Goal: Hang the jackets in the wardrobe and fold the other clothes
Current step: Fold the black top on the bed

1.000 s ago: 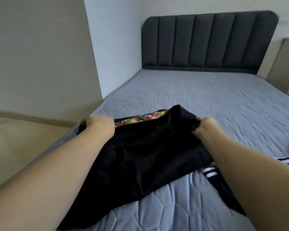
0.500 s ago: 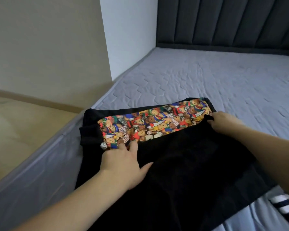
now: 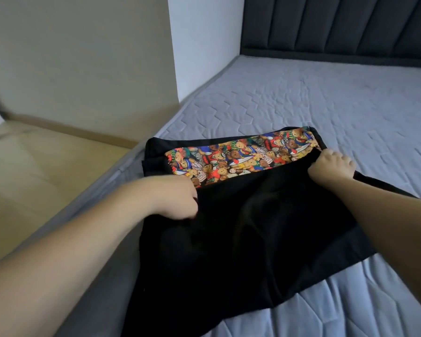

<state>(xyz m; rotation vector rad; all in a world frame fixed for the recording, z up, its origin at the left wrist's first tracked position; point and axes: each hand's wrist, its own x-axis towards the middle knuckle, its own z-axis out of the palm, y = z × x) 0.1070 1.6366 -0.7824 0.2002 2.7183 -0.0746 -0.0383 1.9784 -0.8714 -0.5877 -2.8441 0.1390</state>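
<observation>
While black garment (image 3: pixel 241 239) overhangs mattress (image 3: pixel 326 98) edge, L hand (image 3: pixel 178 198) & R hand (image 3: pixel 331 164) each grip its fold

A black garment (image 3: pixel 241 239) lies spread on the grey quilted bed (image 3: pixel 326 100). Left hand (image 3: pixel 178 198): fingers curled into the black cloth at its left side. Right hand (image 3: pixel 332 164): fingers curled over the folded black edge. Between the two hands, just beyond them, a bear-print panel (image 3: pixel 241 156) is exposed. A dark padded headboard (image 3: pixel 338 27) stands well beyond the right hand.
</observation>
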